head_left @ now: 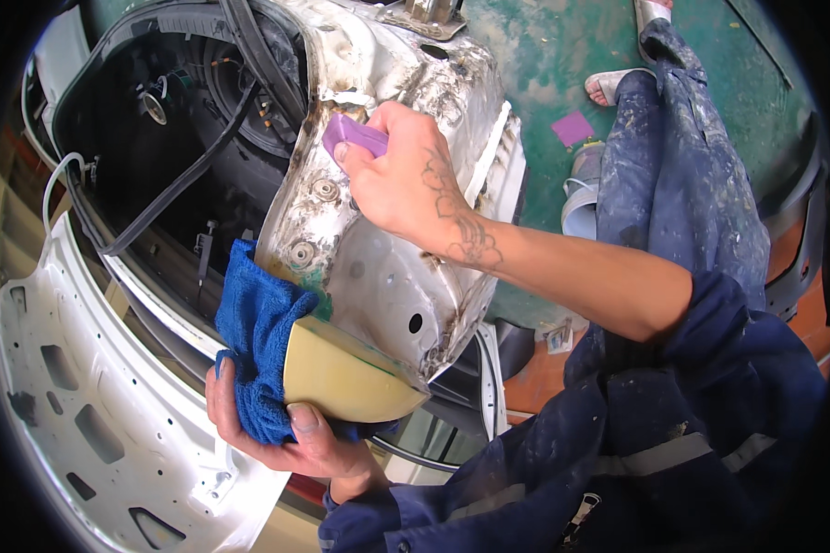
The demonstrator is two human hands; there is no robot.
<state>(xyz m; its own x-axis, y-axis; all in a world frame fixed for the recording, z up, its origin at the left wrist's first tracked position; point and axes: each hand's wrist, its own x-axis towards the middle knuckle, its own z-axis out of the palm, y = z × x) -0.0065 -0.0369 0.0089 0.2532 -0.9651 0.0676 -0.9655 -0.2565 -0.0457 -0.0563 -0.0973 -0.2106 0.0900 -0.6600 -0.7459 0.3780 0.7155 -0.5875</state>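
Navy sleeve (618, 461) closest to the lens, mine, paint-specked. Left hand (290, 433) sits low at the near end of the car body panel (387, 276), fingers curled shut around a blue cloth (258, 350) and thumb clamped on the rim of a yellowish curved pad (346, 378). Cloth is wadded between palm and pad, looks like it cushions the hold and stays handy for wiping. Pad is tucked up under the panel's near lower edge, touching it.

Right hand (401, 184) is up on the panel's far half, fingers pressed together over a purple block (355, 136), flat side down on the scuffed, rust-stained white metal. Held flat so the whole face bears on the surface, I judge. Forearm crosses the panel's right edge.

Panel is bare, patchy, with round bolt holes (325, 189) near its left edge and a dark hole lower down. Green smear near the cloth.

Left of the panel, open boot cavity (157, 157): dark well, holds loose black rubber seal strip (184, 175), wiring, a round fitting. Can't tell what else is in there. White boot lid (83, 396) lies at the lower left, inner side up, cutouts showing.

Beyond the right edge: green floor (544, 55), a purple square sheet (572, 127) lying on it, grey tub (581, 198) beside a trouser leg (682, 184), contents hidden. Sandalled foot (609, 85) at the top.
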